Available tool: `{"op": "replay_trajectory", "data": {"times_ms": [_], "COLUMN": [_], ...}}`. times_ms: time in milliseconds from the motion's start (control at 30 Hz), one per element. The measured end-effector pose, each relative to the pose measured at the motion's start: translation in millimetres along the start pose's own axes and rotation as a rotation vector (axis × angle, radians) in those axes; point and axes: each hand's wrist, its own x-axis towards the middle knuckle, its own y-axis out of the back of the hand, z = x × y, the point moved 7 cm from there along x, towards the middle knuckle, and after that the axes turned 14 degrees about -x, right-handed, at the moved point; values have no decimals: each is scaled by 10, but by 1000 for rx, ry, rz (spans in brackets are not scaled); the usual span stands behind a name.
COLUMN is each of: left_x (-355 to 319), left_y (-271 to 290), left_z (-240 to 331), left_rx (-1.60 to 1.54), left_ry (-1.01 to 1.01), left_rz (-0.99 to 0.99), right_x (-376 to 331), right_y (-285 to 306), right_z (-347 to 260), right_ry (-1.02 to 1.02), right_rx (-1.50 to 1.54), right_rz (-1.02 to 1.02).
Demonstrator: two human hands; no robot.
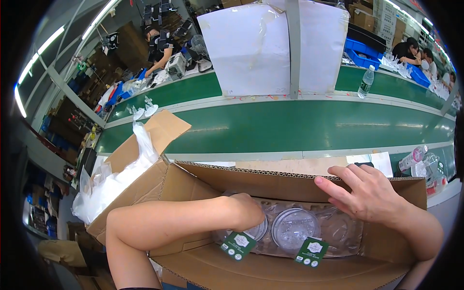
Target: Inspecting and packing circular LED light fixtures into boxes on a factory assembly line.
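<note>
Deep in an open cardboard box (pixel 290 271) lie clear round pieces with pale rims, each with a green printed tag. My left hand (pixel 245 212) reaches down inside, curled over the left round piece (pixel 261 229); its fingertips are hidden. The tag (pixel 238 245) of that piece lies just below my hand. To its right sits a second round piece (pixel 296 229) with its own tag (pixel 311 251). My right hand (pixel 362 192) hovers over the box's far right edge, fingers spread and holding nothing. Crinkled clear plastic and brown cardboard lie around the pieces.
White plastic bags (pixel 118 181) hang over the box's left flap. Beyond the box runs a green conveyor belt (pixel 270 124). Several bottles (pixel 413 158) stand or lie at the right, another bottle (pixel 367 82) farther back. Large white sheets (pixel 249 50) stand behind; people work at the far benches.
</note>
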Motion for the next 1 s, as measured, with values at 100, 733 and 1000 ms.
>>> {"op": "replay_trajectory", "data": {"times_ms": [100, 733, 1000], "left_x": [5, -25, 2], "left_y": [-1, -22, -78], "left_z": [-6, -34, -77], "left_rx": [5, 67, 75], "left_ry": [12, 24, 33], "left_rz": [-14, 21, -21], "right_x": [6, -4, -10], "right_y": [-3, -8, -17], "right_z": [1, 3, 3], "right_ry": [2, -19, -17], "right_rx": [-5, -10, -13], "right_rz": [-1, -25, -34]}}
